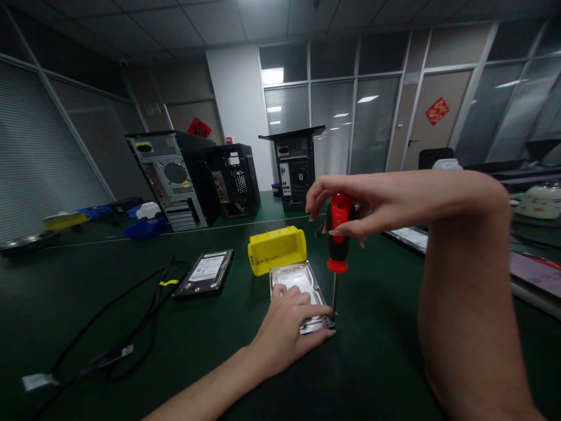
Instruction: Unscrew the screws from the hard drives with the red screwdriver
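A silver hard drive (302, 279) lies on the dark green table, partly covered by my left hand (289, 316). My left fingers spread over its top, with thumb and index finger at its near right corner. My right hand (355, 207) grips a red and black screwdriver (338, 257) by the handle. The screwdriver stands almost upright, its shaft reaching down to that same corner. Its tip and any screw under it are too small to make out. Just behind the drive, a yellow bin (278, 248) lies on its side with small dark bits inside.
Left of the drive lies another hard drive (208, 272), beside a black cable (149, 316) with a yellow tie. Computer cases (175, 175) stand at the back, near a blue bin (146, 227). Another drive (409, 238) lies behind my right forearm.
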The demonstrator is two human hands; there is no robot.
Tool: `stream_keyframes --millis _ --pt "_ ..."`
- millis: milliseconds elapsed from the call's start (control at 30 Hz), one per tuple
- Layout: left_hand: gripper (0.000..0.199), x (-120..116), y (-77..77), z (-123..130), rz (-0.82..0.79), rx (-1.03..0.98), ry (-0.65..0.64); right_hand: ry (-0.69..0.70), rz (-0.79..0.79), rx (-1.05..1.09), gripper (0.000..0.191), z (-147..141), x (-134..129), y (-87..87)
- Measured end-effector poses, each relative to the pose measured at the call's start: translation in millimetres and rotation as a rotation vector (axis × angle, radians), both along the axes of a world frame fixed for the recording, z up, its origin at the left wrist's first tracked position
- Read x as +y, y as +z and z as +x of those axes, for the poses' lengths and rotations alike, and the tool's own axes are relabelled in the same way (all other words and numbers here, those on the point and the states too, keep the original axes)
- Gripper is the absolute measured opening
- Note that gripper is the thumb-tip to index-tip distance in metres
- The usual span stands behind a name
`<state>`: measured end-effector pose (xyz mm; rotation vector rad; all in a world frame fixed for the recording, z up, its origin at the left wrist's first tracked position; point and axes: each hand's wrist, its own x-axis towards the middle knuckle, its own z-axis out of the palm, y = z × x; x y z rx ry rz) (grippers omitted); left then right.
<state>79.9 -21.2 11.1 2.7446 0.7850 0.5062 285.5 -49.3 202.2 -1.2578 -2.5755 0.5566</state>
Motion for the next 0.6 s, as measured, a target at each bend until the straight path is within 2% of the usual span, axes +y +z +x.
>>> stream_keyframes --millis 367,500,600 --pt "0.027 -2.6 -0.5 -1.6 0.029 -0.014 -0.003 0.138 -0.175 0.154 0.039 -0.2 -5.0 -0.3" --pt "0.026 -2.9 -0.5 -1.9 0.027 -0.016 -0.004 0.146 -0.167 0.140 0.038 0.0 -3.8 0.7" --pt "0.025 -2.3 -1.0 -1.6 0.027 -0.017 -0.002 0.106 -0.070 0.051 0.037 -1.3 -1.8 2.6"
